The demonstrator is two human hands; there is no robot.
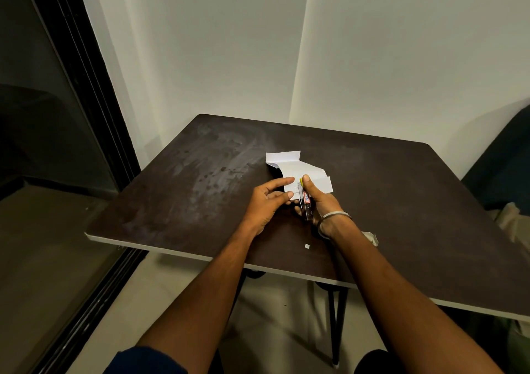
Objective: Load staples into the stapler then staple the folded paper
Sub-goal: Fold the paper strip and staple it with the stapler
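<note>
Stapler (305, 201) mostly hidden by right hand (318, 201), label perhaps red, unreadable

White folded paper (298, 170); silver stapler (305, 203), red-white label; dark brown table (186, 190), pale smudges; silver bangle (336, 216).

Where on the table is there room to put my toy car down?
The table is bare on its left half, from the folded paper to the left edge, and along the far edge. It is crowded in the middle, where the left hand holds the paper and the right hand grips the stapler.
</note>
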